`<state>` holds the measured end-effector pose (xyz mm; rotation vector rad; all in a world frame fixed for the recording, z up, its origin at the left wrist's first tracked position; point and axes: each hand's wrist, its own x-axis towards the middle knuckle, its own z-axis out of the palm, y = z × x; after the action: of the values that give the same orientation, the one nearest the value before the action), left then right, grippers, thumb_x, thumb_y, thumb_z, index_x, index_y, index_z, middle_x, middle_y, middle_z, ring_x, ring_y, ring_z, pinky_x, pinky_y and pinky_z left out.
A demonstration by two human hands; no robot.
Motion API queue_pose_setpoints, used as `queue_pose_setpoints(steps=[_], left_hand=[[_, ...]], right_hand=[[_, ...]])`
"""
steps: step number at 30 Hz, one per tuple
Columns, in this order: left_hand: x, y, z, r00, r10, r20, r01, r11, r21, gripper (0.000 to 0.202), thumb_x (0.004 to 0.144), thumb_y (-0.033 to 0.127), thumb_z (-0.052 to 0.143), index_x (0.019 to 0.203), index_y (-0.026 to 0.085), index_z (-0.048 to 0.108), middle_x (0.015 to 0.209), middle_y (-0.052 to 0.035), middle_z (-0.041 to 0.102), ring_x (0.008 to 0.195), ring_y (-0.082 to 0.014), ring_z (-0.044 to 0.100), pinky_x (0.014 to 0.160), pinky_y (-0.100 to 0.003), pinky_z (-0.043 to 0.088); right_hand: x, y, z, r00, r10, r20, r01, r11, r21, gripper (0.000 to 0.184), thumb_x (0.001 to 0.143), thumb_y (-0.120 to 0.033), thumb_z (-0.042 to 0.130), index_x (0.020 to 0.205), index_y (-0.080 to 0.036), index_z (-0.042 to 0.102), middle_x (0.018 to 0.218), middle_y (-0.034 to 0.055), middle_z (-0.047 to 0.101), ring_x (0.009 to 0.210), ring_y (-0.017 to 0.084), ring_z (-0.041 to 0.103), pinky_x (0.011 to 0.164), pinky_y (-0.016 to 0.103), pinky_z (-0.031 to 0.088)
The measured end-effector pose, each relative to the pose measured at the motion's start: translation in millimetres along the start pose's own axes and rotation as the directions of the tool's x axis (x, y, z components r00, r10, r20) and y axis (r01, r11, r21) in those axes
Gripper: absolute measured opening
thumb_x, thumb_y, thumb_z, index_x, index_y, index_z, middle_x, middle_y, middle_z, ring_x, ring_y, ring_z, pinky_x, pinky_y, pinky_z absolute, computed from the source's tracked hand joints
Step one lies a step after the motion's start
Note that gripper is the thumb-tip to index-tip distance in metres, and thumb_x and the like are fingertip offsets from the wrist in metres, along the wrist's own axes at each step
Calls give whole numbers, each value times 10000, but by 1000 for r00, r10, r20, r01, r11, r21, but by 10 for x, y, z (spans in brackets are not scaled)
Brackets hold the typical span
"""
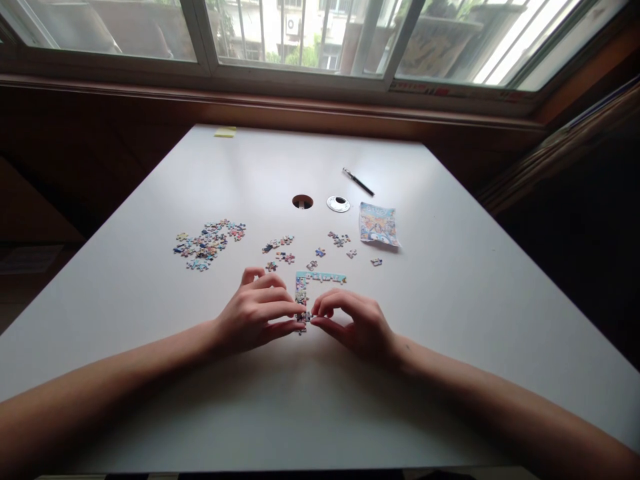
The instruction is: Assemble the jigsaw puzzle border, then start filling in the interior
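A partly joined jigsaw puzzle (301, 287) forms a corner: a light-blue strip runs along its top and a multicoloured column goes down its left side. My left hand (257, 310) lies at the column's lower left, fingers stretched and apart, with thumb and finger tips touching its edge. On the other side, my right hand (353, 322) pinches a small puzzle piece (309, 317) between thumb and fingers, against the column's lower right. The fingertips hide part of that piece. Just above the joined part lie loose pieces (320, 252).
A pile of loose puzzle pieces (205, 243) lies at the left, with smaller clusters (285, 258) nearer the middle. Farther back are a printed picture sheet (379, 223), a black pen (359, 182), a round cover (339, 203) and a table hole (303, 201). A yellow slip (225, 132) sits at the far edge.
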<state>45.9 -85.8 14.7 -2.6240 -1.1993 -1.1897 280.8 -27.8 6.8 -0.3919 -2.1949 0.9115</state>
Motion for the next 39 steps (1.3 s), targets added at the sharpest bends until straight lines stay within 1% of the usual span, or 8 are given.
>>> queue_pose_setpoints(steps=[4,8,12,14,16,21,30,39], left_hand=[[-1,-1,6,1000,-3,30,3,1000,-11,166,879,371,741,988,252,705,788,32,757,776,-149,628,844,-371,326],[17,16,-43,999,-15,44,17,999,-45,213,836,386,741,990,244,702,809,16,748,801,-172,628,857,-383,351],[50,45,-134,994,-61,91,73,987,-141,97,816,233,634,898,227,686,779,-3,708,789,-184,606,834,-392,375],[53,52,-157,992,-29,124,50,984,-169,86,798,190,618,839,236,678,754,2,683,775,-178,591,828,-394,371],[43,51,-158,989,17,147,10,984,-179,92,775,178,632,815,246,680,742,7,667,769,-174,578,827,-397,362],[2,31,-123,978,90,189,-56,982,-178,113,763,190,665,841,269,687,734,19,666,769,-172,570,851,-412,339],[-33,2,-75,965,129,229,-104,987,-119,107,799,294,728,898,275,692,762,26,665,808,-160,589,875,-394,321],[-63,-15,-40,959,130,253,-102,987,-122,64,825,248,712,881,269,690,788,21,689,830,-161,592,894,-395,320]], right_hand=[[-7,-1,-1,1000,2,9,-2,1000,11,95,910,-148,663,967,-202,610,870,44,692,757,131,634,694,282,559],[-19,-18,-17,1000,-7,20,7,1000,19,136,885,-100,666,958,-199,609,862,41,686,764,133,623,703,285,550],[-29,-39,-28,991,-57,121,57,998,6,119,891,-83,646,938,-191,629,854,48,694,812,149,610,736,297,542],[-32,-42,-20,980,-98,174,100,995,-7,94,902,-89,635,925,-180,646,838,58,688,807,154,594,717,294,533],[-35,-39,-8,969,-131,209,139,990,-25,82,912,-96,628,931,-168,663,833,68,681,797,156,580,697,291,526],[-37,-32,0,961,-154,232,173,983,-63,107,931,-108,613,979,-157,695,843,80,684,806,162,579,690,292,530],[-32,-47,-3,954,-188,234,210,975,-74,146,948,-113,596,1026,-171,705,885,83,704,848,164,594,724,294,551],[-28,-63,4,945,-173,278,214,968,-128,169,979,-119,531,1027,-164,687,907,97,667,883,172,571,747,302,543]])
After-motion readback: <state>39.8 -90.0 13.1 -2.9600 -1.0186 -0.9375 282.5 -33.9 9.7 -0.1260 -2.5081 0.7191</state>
